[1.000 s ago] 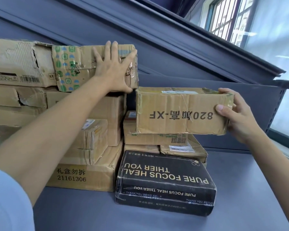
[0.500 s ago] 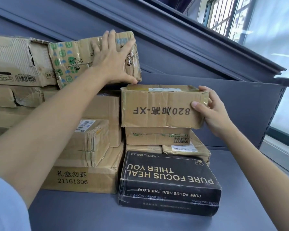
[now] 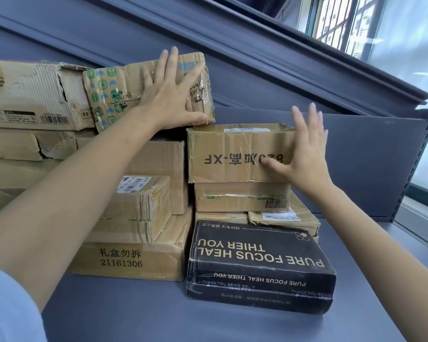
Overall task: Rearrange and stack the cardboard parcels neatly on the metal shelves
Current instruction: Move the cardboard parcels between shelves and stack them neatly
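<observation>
A brown parcel printed "820...XF" (image 3: 232, 154) lies on top of a smaller taped parcel (image 3: 240, 197) in the right-hand stack. My right hand (image 3: 304, 156) is spread flat against its right front, fingers straight. My left hand (image 3: 171, 95) lies flat with spread fingers on a crumpled parcel with green print (image 3: 114, 95), which sits tilted on top of the left stack. A black box reading "PURE FOCUS HEAL THIER YOU" (image 3: 260, 265) lies in front on the grey metal shelf (image 3: 356, 304).
More worn cardboard parcels fill the left: a torn one (image 3: 27, 95) at top left and one marked "21161306" (image 3: 124, 260) at the bottom. The shelf's back panel (image 3: 368, 156) and perforated upright (image 3: 415, 169) stand at the right; a window is beyond.
My right hand has let go of the "820...XF" parcel's end and now lies flat against its front. The parcel rests on the right stack, closer to the left pile.
</observation>
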